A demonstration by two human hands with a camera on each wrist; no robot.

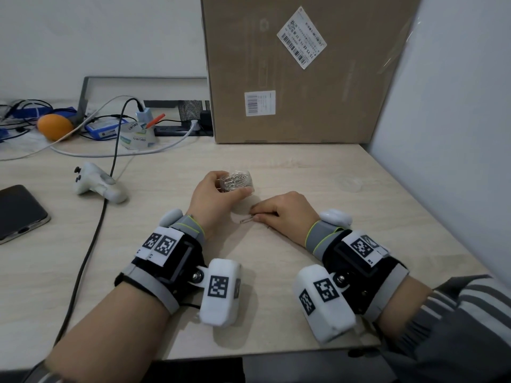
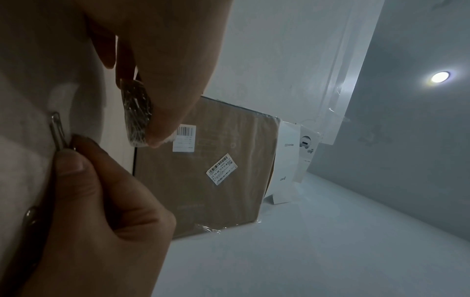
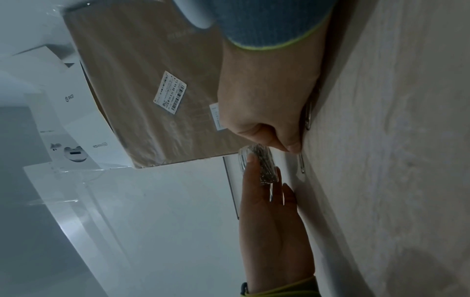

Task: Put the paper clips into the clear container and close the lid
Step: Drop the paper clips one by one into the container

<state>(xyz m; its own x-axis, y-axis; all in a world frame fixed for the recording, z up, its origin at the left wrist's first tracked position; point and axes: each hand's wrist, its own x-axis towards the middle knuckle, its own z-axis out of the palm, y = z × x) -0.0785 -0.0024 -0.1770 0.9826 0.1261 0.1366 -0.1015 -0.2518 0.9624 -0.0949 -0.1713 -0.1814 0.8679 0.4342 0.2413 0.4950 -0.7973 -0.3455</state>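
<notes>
My left hand (image 1: 231,185) grips a small clear container (image 1: 240,179) filled with silver paper clips and holds it just above the table (image 1: 290,167). In the left wrist view the container (image 2: 136,114) sits between the thumb and fingers. My right hand (image 1: 257,216) lies on the table just right of it, with its curled fingers pinching the end of a loose paper clip (image 1: 246,220) (image 2: 57,130) (image 3: 302,163). A second clip (image 1: 269,227) (image 3: 309,116) lies half hidden under that hand. The clear lid (image 1: 349,184) rests on the table to the right, apart from both hands.
A large cardboard box (image 1: 298,70) stands at the back and a white panel (image 1: 448,134) walls off the right side. To the left lie a white controller (image 1: 96,183), a black cable (image 1: 94,233) and a phone (image 1: 19,211). Tape rolls (image 1: 137,138) and an orange (image 1: 54,127) sit far left.
</notes>
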